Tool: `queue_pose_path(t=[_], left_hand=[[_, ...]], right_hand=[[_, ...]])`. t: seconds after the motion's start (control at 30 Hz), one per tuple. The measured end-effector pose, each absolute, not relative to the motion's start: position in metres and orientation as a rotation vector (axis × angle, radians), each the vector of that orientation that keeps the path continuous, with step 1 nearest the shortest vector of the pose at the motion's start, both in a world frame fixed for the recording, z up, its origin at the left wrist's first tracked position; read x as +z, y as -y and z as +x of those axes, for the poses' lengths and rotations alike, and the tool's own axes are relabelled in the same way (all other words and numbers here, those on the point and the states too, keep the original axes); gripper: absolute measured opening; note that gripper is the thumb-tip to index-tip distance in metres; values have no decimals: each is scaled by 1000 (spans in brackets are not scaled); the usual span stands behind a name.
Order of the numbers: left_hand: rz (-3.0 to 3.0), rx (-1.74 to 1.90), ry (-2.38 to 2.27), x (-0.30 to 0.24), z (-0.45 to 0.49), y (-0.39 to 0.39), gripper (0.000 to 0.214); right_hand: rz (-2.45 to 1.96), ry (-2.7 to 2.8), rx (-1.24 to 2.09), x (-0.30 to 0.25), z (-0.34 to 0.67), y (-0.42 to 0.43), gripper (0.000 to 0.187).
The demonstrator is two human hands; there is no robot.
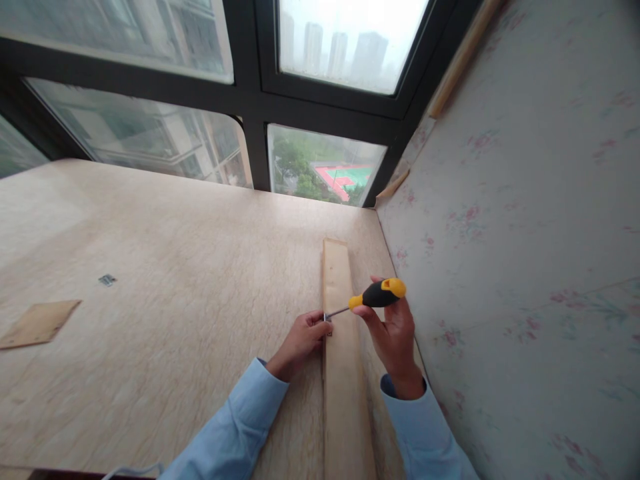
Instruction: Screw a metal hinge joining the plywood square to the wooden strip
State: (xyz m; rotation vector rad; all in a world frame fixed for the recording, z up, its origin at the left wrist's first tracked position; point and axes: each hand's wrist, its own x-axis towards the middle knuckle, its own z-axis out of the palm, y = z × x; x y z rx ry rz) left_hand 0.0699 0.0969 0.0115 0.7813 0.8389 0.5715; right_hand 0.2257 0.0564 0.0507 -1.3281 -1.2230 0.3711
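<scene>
Sleeves of light blue (225,427) enter at the bottom edge, nearest the lens, one on each forearm. Between them a long pale wooden board (345,400) lies flat, running away from the camera towards the window.

Left hand (303,343): at the board's left edge, thumb and fingertips closed in a narrow pinch on a small metal fitting (327,319). Fitting sits at that edge, partly hidden by the fingers; exact shape cannot be told.

Right hand (394,337): above the board's right side, thumb and fingers closed around a yellow-and-black screwdriver (379,293). Handle tilted, butt end up and to the right; shaft slants down left, tip at the fitting. Whether the tip is seated in a screw cannot be told.

Marking check: any lettering on the screwdriver handle is too small to read. Small dark-and-silver piece (107,280) well to the left on the beige marbled surface (175,333); its markings, if any, unreadable. Near it, a flat brown piece (40,323), dark spots by its lower edge.

Surroundings: flower-patterned wall (525,213) at right; dark window frame (325,107) ahead, red-and-green court (350,177) visible outside.
</scene>
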Motion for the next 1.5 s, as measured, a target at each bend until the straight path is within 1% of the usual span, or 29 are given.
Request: queue_pose_path(t=[0.17,0.23,0.3,0.4,0.47,0.53,0.6,0.67,0.73,0.77,0.83,0.93,1.0,1.07,1.2,1.27,1.33,1.37,1.47,1.5], left_hand=[[768,570,-833,14,70,-97,33],[767,569,-836,15,69,-97,33],[765,568,-837,15,69,-98,33],[773,560,-845,15,70,-98,33],[780,560,-849,15,70,-97,32],[779,564,-844,16,70,-97,32],[775,567,-841,16,70,-97,32],[772,571,-845,17,70,-97,31],[768,571,-847,17,70,-97,30],[766,572,-848,17,70,-97,29],[763,571,-848,17,70,-97,28],[773,568,-847,17,70,-96,27],[788,566,-848,16,70,-96,27],[795,567,-844,15,71,-96,28],[790,568,-840,14,71,-96,31],[792,566,-847,13,71,-96,31],[797,565,-852,14,70,-96,30],[800,566,-856,14,70,-96,29],[805,568,-874,16,70,-96,28],[806,571,-879,16,70,-96,27]], right_hand=[[-1102,1297,827,72,225,-48,61],[-1094,1321,927,76,228,-46,63],[-1207,1318,856,75,230,-46,62],[-1458,1266,470,68,231,-50,62],[-1509,1263,331,63,229,-52,66],[-1437,1311,419,62,228,-52,71],[-1314,1367,619,63,227,-50,73],[-1222,1406,803,66,227,-47,69],[-1207,1424,876,70,227,-45,59],[-1236,1420,850,71,227,-46,55],[-1352,1381,678,72,227,-48,51],[-1508,1284,363,67,226,-52,57],[-1500,1278,318,63,225,-53,59],[-1413,1312,446,62,224,-52,59],[-1212,1393,864,71,226,-46,65],[-1200,1431,959,75,227,-44,57],[-1281,1424,900,76,228,-46,47],[-1352,1396,805,74,228,-48,46],[-1537,1275,447,66,225,-54,59],[-1554,1263,387,63,224,-55,64]])
